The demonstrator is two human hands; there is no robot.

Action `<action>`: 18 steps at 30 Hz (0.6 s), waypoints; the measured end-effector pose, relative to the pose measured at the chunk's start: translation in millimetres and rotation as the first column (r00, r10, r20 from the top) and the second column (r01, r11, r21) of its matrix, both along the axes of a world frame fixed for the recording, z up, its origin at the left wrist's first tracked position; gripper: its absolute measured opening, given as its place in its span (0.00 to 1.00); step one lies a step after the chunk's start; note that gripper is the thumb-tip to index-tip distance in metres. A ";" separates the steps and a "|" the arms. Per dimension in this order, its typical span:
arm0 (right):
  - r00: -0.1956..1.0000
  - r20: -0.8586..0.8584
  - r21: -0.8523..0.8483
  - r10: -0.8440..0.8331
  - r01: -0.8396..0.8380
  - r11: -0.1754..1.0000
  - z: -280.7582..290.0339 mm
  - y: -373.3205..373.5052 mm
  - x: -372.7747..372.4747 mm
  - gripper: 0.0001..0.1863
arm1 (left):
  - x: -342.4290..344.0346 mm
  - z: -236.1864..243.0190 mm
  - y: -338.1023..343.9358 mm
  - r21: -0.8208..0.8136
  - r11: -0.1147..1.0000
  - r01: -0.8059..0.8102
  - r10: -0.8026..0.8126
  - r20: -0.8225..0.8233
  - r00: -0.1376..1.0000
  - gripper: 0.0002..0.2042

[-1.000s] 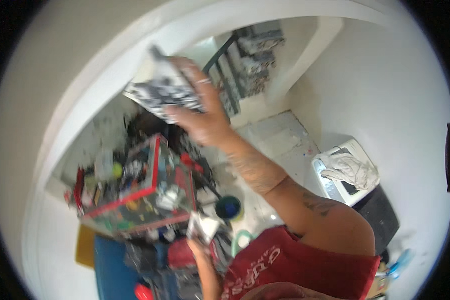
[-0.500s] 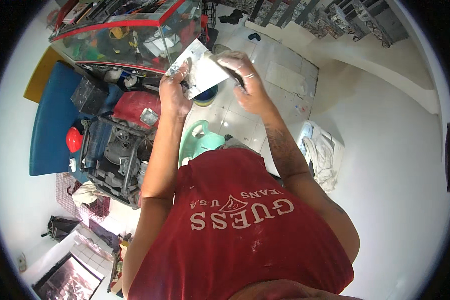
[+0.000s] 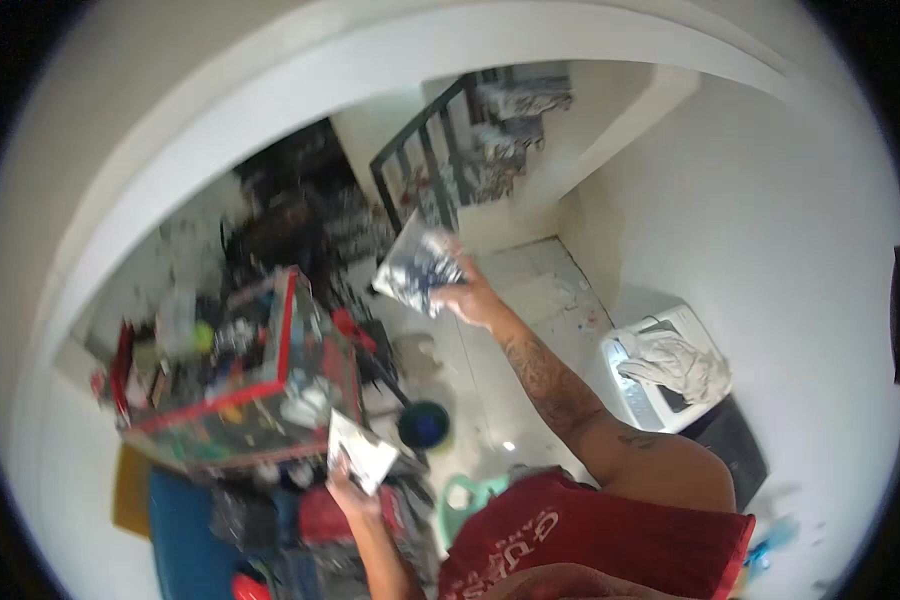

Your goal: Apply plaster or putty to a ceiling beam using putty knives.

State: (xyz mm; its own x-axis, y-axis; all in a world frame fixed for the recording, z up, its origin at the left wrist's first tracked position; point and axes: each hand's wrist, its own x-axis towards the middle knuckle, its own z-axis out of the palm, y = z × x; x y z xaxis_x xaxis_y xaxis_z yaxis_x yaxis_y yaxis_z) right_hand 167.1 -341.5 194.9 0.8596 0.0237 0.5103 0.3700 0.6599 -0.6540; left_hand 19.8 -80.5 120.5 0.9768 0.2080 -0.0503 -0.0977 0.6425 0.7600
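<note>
Out in front of me, my right hand [image 3: 468, 296] is raised and closed on a flat, silvery putty blade [image 3: 410, 262]. Dark and whitish smears cover its broad face, and motion blurs it. Lower and to the left, my left hand [image 3: 350, 493] grips a flat white plate [image 3: 367, 458] by its near edge, the thumb lying over the top. White paste marks the fingers of both hands. The blade and the plate are well apart. Behind the left hand stands a red-edged glass tank [image 3: 282, 385] crammed with odds and ends.
A dark bucket [image 3: 423, 426] is on the tiled floor beside the tank. Close to my body is a green plastic chair [image 3: 457, 508]. A white appliance [image 3: 630, 392] with a pale cloth [image 3: 675, 365] on it stands by the right wall. Stairs with a dark railing [image 3: 427, 165] rise at the back.
My view has tilted up toward the stairs and the wall. The hands, earlier together with the blade at the plate, have separated: the right has moved forward and up with the blade.
</note>
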 end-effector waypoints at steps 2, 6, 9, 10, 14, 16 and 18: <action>0.956 0.270 0.243 -0.112 0.045 0.969 63.3 -38.9 -1.1 0.44 | -1.2 -6.2 -2.6 -0.039 0.991 0.132 -0.127 0.106 0.986 0.23; 0.782 0.526 0.424 -0.334 0.100 0.900 167.5 -86.0 11.7 0.45 | 0.4 -20.8 1.1 -0.028 0.979 0.201 -0.196 0.114 0.974 0.21; 0.594 0.460 0.315 -0.660 0.585 0.747 210.7 -98.9 34.0 0.42 | 0.3 -29.5 2.1 -0.093 0.980 0.176 -0.170 0.066 0.983 0.20; 0.829 0.269 0.439 -0.490 0.348 0.829 220.5 -103.6 41.0 0.39 | -0.1 -31.6 2.1 -0.100 0.981 0.166 -0.163 0.037 0.986 0.20; 0.871 0.334 0.441 -0.360 0.193 0.877 250.4 -117.4 57.7 0.28 | -5.2 -38.9 5.7 -0.052 0.977 0.205 -0.204 0.031 0.979 0.19; 0.860 0.232 0.488 -0.455 0.301 0.819 263.6 -122.3 58.0 0.07 | -8.5 -43.3 8.2 -0.051 0.988 0.144 -0.145 -0.027 0.989 0.19; 0.867 0.269 0.472 -0.419 0.261 0.842 275.5 -125.2 55.5 0.07 | -11.3 -47.8 10.1 -0.084 0.974 0.211 -0.210 0.011 0.978 0.20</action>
State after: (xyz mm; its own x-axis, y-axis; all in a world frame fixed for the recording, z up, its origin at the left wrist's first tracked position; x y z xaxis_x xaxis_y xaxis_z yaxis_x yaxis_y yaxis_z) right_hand 222.6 -466.7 470.4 0.5353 -0.5134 0.6707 0.7704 0.6224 -0.1383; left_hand 8.5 -70.4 72.7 0.9984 -0.0073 -0.0567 0.0450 0.7108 0.7020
